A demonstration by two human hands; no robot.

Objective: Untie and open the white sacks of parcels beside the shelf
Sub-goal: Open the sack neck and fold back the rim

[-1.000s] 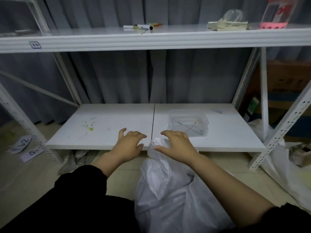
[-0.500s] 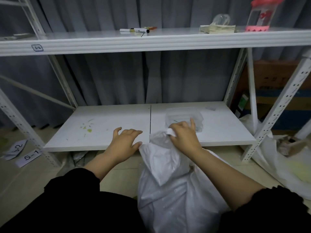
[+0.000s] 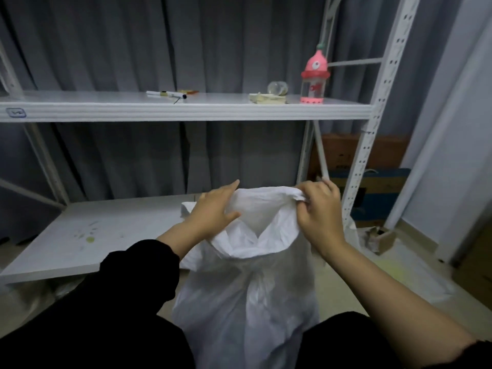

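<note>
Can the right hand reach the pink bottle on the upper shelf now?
Probably, once freed: the right hand now grips the sack rim, and nothing blocks the way up to the pink bottle.

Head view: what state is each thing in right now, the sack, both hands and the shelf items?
white sack: upright on the floor, mouth held open, no tie seen.
left hand: pinches the sack's left rim.
right hand: grips the bunched right rim.
pink bottle: upright on the upper shelf, lid on.
marker: lying flat on the upper shelf.
</note>
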